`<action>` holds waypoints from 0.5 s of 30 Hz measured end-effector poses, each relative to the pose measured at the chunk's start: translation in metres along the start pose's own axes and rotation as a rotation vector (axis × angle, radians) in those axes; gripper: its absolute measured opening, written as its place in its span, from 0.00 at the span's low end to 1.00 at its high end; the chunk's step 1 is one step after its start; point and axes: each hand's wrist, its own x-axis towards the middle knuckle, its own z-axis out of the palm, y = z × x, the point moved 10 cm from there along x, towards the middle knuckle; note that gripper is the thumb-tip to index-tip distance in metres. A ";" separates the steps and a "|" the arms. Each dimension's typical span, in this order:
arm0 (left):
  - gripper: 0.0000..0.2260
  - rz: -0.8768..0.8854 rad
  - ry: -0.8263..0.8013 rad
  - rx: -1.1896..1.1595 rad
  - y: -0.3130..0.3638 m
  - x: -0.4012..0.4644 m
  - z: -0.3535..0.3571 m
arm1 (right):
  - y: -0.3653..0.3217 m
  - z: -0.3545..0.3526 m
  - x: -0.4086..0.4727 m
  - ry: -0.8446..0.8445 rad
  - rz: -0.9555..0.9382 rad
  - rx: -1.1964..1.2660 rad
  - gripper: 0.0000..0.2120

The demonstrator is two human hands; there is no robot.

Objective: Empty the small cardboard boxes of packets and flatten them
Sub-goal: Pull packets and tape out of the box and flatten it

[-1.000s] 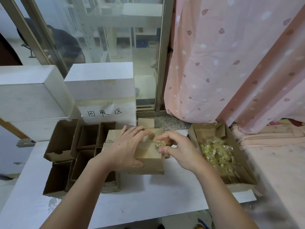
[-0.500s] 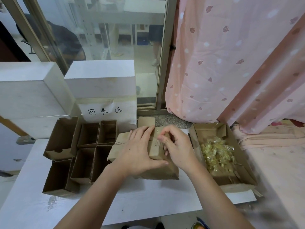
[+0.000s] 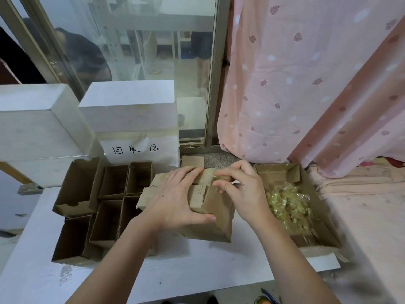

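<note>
White table point(image 3: 197, 266) carrying the tray point(image 3: 324, 233) of loose packets. Small cardboard box point(image 3: 210, 216), centre, gripped by the left hand point(image 3: 175, 200), thumb curled round its near wall. Right hand point(image 3: 243, 189) pinches a packet point(image 3: 221, 177); a loose pinch could drop it short of the tray.

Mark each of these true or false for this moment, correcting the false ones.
1. The left hand holds the small box. True.
2. The right hand rests in the tray of packets. False: it pinches a packet at the box's open top.
3. The empty boxes stand left of the held box. True.
4. The curtain is blue. False: pink.
5. The paper sign lies flat on the table. False: it hangs on a white block.
</note>
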 end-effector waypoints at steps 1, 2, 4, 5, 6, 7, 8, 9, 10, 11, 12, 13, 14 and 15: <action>0.56 -0.006 -0.007 0.003 -0.002 0.001 0.001 | 0.002 0.001 0.001 -0.024 0.021 0.026 0.08; 0.57 -0.008 -0.015 0.010 -0.002 0.001 0.002 | 0.003 0.003 0.002 -0.053 0.034 0.040 0.09; 0.57 -0.011 -0.028 0.027 -0.004 0.002 0.004 | 0.005 0.007 0.001 -0.119 0.043 0.033 0.11; 0.58 -0.016 -0.037 0.034 -0.004 0.002 0.005 | 0.006 0.010 0.000 -0.159 0.048 0.029 0.13; 0.58 -0.022 -0.048 0.042 -0.004 0.002 0.006 | 0.007 0.013 -0.001 -0.198 0.063 0.037 0.14; 0.57 -0.027 -0.056 0.049 -0.005 0.002 0.006 | 0.010 0.014 -0.002 -0.230 0.093 0.062 0.15; 0.57 -0.034 -0.060 0.050 -0.006 0.001 0.006 | 0.012 0.016 -0.003 -0.266 0.130 0.104 0.15; 0.57 -0.039 -0.060 0.046 -0.007 0.001 0.005 | 0.015 0.017 -0.004 -0.299 0.161 0.145 0.14; 0.57 -0.040 -0.060 0.046 -0.008 0.000 0.004 | 0.016 0.019 -0.005 -0.328 0.184 0.176 0.15; 0.57 -0.039 -0.064 0.054 -0.008 0.000 0.004 | 0.018 0.019 -0.006 -0.343 0.196 0.188 0.16; 0.57 -0.032 -0.070 0.067 -0.008 0.000 0.004 | 0.021 0.018 -0.005 -0.344 0.194 0.182 0.19; 0.57 -0.026 -0.080 0.079 -0.007 0.000 0.006 | 0.023 0.016 -0.005 -0.332 0.183 0.166 0.21; 0.57 -0.021 -0.089 0.086 -0.007 0.000 0.007 | 0.024 0.014 -0.004 -0.319 0.172 0.152 0.23; 0.57 -0.017 -0.096 0.086 -0.006 0.000 0.008 | 0.025 0.012 -0.004 -0.308 0.162 0.140 0.24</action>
